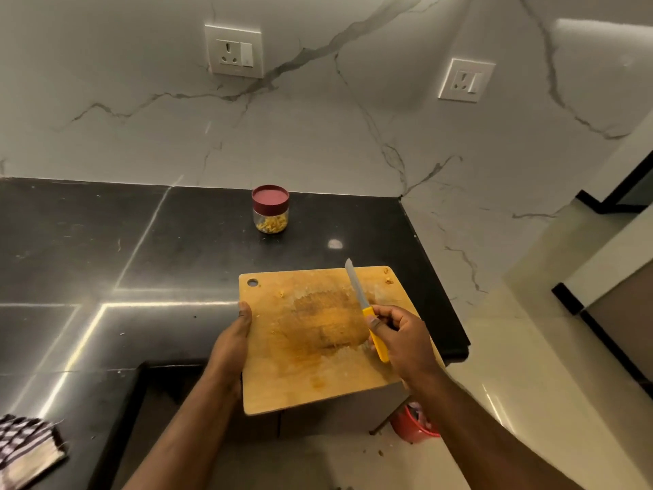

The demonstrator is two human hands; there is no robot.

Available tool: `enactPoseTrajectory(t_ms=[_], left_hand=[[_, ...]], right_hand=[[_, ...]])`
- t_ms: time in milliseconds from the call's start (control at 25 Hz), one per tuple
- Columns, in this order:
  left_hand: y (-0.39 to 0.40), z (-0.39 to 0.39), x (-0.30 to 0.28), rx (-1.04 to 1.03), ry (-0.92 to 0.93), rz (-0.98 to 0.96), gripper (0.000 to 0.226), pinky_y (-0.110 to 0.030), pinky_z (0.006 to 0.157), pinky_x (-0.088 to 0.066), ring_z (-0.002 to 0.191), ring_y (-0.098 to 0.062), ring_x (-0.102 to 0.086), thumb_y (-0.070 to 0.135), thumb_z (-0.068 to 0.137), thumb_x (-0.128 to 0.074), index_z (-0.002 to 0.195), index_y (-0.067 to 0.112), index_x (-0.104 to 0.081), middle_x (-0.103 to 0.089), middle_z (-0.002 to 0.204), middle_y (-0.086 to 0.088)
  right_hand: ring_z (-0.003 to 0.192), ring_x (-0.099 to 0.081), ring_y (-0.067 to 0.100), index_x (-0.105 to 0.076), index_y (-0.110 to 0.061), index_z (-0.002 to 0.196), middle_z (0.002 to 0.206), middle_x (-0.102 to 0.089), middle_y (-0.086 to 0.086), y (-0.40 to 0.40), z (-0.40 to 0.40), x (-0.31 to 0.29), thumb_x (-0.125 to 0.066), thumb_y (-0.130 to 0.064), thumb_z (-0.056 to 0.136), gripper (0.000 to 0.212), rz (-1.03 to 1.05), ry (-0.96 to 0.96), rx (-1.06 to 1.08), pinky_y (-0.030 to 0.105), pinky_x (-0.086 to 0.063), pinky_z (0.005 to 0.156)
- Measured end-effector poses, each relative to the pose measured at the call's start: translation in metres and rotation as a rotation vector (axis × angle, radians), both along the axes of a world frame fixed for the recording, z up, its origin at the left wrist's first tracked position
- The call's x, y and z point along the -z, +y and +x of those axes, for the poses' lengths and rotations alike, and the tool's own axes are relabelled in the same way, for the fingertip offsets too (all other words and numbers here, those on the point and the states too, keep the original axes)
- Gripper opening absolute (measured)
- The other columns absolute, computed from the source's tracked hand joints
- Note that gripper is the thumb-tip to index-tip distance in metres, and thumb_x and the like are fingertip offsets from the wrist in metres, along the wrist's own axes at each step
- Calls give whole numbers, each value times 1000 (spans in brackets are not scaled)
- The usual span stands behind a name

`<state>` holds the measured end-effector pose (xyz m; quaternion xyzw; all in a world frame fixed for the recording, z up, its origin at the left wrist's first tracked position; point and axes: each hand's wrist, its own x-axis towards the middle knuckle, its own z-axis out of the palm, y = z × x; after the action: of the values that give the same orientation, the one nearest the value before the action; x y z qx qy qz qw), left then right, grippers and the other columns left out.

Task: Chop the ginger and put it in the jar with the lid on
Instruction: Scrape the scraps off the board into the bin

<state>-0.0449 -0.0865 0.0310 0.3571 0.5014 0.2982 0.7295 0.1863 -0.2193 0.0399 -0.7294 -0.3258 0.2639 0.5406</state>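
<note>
A wooden chopping board fills the lower centre of the frame, held out past the edge of the black stone worktop so that its near part hangs over the floor. The left hand grips the board's left edge, thumb lying on top and the fingers hidden beneath. The right hand is curled around the yellow handle of a small knife; the serrated blade points up and away toward the board's far edge, and the handle slants down across the palm. The board's surface is stained yellow-brown in the middle, with a few small ginger scraps left near its far right corner and by the hanging hole at the far left corner.

Above the board, in the centre of the frame and well apart from it, a small clear jar stands upright on the worktop near the marble wall. Chopped ginger lies in its bottom, and a dark red lid sits on top of it.

At the lower left edge of the frame a striped cloth lies on the worktop. Below the board's near right corner, a red bucket stands on the pale floor, partly hidden by the right forearm. Two wall sockets are set in the marble wall in the upper part of the frame.
</note>
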Motion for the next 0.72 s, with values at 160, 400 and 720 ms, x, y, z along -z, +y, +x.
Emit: enactPoseTrajectory(t_ms=[160,400,720], left_hand=[[-37,24,8,-29,-14,13,54,-63,88,-53,101,-36,-70,62,93,-45,116,19,-67,-74,111,-11],[-109,76,7,-84,5,62,52,-54,78,-58,96,-33,-71,63,94,-43,114,21,-66,-74,107,-9],[-224,159,11,-180,-54,32,51,-48,74,-58,93,-32,-73,57,98,-43,115,15,-66,-75,106,-11]], right_hand=[[80,-71,19,-69,-25,107,93,-73,-3,-35,20,4,-70,-23,90,17,-11,-17,13,36,-62,71],[76,-68,6,-69,-26,106,86,-71,-8,-102,70,11,-69,-23,91,15,0,-47,-36,26,-59,68],[64,-63,10,-68,-35,94,75,-68,-4,-208,159,20,-69,-21,91,14,-20,-3,-104,26,-56,63]])
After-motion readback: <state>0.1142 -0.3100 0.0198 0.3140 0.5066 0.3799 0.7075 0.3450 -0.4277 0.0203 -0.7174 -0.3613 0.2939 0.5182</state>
